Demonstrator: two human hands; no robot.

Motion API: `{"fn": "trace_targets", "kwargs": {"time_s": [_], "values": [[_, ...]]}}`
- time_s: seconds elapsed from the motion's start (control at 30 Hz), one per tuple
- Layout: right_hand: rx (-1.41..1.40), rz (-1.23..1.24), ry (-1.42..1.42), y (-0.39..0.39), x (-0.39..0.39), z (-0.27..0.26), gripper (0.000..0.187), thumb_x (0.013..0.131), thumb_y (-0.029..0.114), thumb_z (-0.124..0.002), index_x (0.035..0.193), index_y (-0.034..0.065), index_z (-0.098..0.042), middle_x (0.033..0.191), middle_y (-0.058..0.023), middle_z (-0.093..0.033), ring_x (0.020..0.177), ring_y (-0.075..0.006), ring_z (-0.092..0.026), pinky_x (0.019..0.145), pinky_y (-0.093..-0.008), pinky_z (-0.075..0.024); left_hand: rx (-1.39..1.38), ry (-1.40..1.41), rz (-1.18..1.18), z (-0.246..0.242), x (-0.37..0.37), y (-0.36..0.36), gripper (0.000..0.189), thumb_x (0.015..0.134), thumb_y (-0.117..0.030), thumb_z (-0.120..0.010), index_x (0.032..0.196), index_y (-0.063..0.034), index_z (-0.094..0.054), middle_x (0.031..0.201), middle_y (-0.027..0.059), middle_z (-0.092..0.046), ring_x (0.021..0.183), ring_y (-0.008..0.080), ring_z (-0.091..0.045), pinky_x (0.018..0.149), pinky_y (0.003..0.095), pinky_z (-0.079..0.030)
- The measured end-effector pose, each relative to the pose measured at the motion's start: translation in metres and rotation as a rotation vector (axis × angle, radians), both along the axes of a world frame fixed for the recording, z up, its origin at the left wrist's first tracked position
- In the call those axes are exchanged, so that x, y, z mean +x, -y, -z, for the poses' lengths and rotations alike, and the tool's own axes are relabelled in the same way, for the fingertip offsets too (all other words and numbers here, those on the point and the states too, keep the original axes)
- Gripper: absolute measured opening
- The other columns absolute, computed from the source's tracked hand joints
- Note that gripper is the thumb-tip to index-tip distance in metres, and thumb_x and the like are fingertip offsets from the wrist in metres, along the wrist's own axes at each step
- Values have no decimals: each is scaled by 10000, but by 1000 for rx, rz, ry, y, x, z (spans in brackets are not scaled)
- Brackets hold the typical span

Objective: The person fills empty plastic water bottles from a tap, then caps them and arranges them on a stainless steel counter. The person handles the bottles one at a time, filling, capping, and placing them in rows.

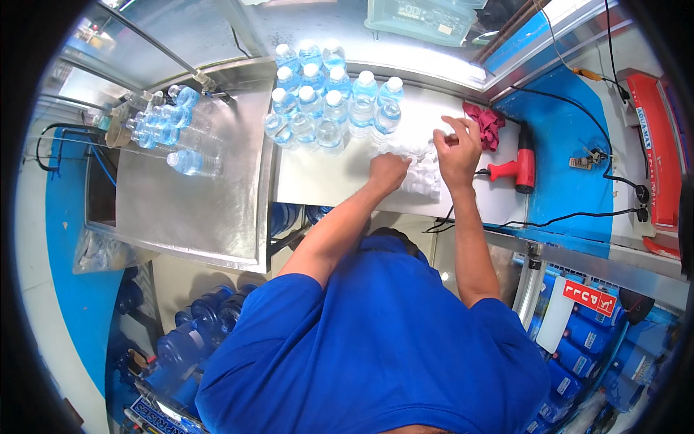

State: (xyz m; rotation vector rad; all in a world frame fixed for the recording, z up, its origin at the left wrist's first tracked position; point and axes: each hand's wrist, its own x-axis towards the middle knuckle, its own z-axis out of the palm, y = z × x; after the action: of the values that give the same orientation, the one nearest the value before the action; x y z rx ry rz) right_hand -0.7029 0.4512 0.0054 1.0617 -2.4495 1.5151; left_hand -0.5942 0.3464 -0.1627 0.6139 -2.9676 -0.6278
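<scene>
A clear plastic bag of white bottle caps (425,178) lies on the white worktop (320,182) in front of me. My left hand (389,172) is closed at the bag's left edge and grips it. Just above the bag's right side is my right hand (461,149), raised with fingers curled; whether a cap sits between thumb and fingertips is unclear. Beyond my hands stand several small water bottles with white caps (310,100). The nearest ones, such as an uncapped bottle (329,135), have bare necks.
To the right lie a crumpled dark-red cloth (484,126) and a red heat gun (519,168) with its black cord. More small bottles (162,126) lie on the steel counter (190,217) at left. Large blue water jugs (187,339) stand below. Keys (588,158) rest near the blue wall.
</scene>
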Motion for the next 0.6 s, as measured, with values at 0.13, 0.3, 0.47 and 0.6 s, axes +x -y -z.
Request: {"fn": "trace_targets", "kwargs": {"time_s": [0.13, 0.3, 0.47, 0.6], "values": [[21, -294, -43, 65, 12, -21, 336, 875, 96, -876, 1198, 37, -805, 1060, -133, -729, 798, -243, -757, 746, -360, -617, 22, 71, -2, 2, -2, 7, 199, 951, -190, -672, 902, -69, -822, 889, 187, -789, 894, 344, -795, 731, 489, -623], [234, -579, -309, 131, 8, -10, 307, 894, 104, -837, 1189, 23, -806, 1080, -166, -740, 954, -340, -753, 872, -438, -610, -84, 123, 17, -4, 0, 0, 162, 913, -129, -690, 942, -68, -837, 995, 166, -798, 938, 334, -800, 787, 447, -641], [551, -671, -528, 155, -1, -1, 322, 908, 110, -795, 1222, 41, -803, 1110, -193, -730, 1051, -384, -728, 949, -475, -587, -51, -61, -82, -8, 10, -3, 172, 924, -102, -680, 1017, -62, -819, 1144, 170, -745, 1003, 325, -767, 796, 429, -638], [573, -692, -460, 160, -7, -4, 310, 939, 165, -772, 1227, 53, -801, 1082, -227, -733, 1037, -403, -736, 906, -494, -594, 77, -350, -177, -8, 24, -8, 150, 943, -136, -734, 1073, -94, -797, 1166, 121, -711, 938, 292, -742, 813, 461, -607]]}}
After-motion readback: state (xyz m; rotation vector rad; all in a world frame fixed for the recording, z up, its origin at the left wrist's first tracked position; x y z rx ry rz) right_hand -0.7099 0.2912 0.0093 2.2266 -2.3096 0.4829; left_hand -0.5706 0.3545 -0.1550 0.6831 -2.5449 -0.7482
